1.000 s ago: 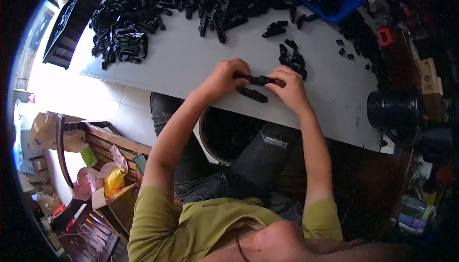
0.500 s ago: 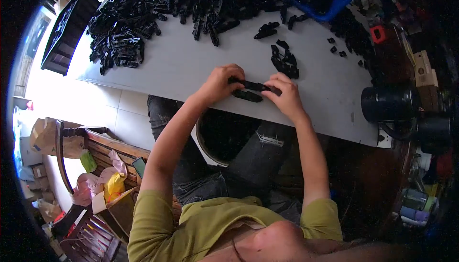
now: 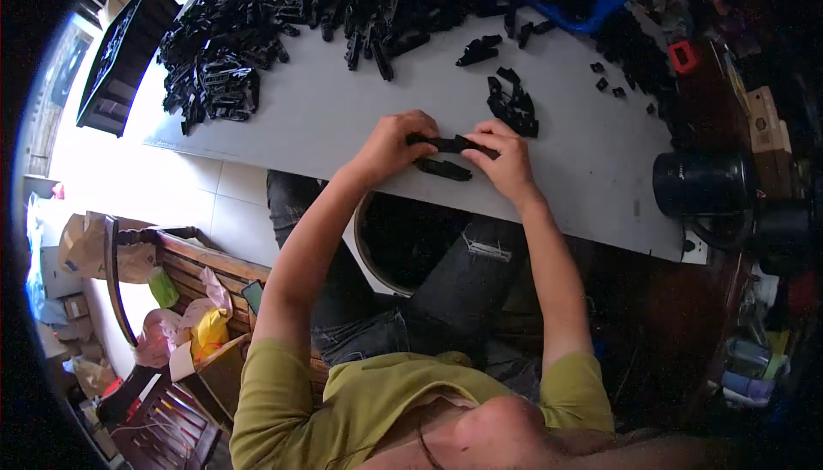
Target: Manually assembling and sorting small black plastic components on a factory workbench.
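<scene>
Near the table's front edge, a long black plastic part (image 3: pixel 447 144) spans between my two hands. My left hand (image 3: pixel 399 141) pinches its left end between thumb and fingers. At the other end, my right hand (image 3: pixel 504 158) grips it; whether that end is a separate piece, I cannot tell. Just below lies another black plastic part (image 3: pixel 446 169) on the table, near the left fingertips. Beyond my right hand sits a small group of black parts (image 3: pixel 513 105). The inner sides of both hands are hidden.
A large heap of black parts (image 3: pixel 223 50) covers the far left of the grey table (image 3: pixel 334 110). A blue bin (image 3: pixel 591 23) stands at the far right, a black mug (image 3: pixel 699 185) at the right edge. A black crate (image 3: pixel 129 54) is at the left, a wooden bench (image 3: pixel 206 264) below.
My right hand has shifted slightly left and up along the held part, closer to my left hand. The left hand stays almost still.
</scene>
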`<state>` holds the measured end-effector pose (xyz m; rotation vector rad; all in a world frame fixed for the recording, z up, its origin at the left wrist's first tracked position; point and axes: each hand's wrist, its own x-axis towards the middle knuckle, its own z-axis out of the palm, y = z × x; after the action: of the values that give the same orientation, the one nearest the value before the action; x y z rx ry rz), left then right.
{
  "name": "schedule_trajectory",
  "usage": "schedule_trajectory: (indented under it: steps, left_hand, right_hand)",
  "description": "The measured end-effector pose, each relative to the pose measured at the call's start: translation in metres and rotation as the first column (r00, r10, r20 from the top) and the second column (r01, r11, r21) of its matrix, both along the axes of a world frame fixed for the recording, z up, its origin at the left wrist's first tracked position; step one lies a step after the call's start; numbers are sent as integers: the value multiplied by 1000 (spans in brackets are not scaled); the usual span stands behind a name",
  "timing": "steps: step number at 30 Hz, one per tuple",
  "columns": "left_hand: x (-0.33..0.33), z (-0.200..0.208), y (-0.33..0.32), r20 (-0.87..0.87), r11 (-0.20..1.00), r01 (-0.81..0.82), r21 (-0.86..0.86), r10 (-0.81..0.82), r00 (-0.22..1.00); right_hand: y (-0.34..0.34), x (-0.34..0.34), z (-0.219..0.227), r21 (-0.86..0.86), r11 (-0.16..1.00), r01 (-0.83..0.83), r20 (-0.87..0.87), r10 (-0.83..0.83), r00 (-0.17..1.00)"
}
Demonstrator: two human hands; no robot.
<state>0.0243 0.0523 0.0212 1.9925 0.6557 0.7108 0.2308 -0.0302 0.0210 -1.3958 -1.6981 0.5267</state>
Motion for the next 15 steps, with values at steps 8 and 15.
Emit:
schedule_trajectory:
  steps: [8,15]
  left_hand:
    - [8,-17,-9,29,993,45,113,-48,998]
    - [4,-8,-30,-21,940,279,197,-280,960]
  right_hand:
    - [-6,1,8,-10,999,-44,145,45,988]
    - [-30,59,-1,182,877,444,381,-479,791]
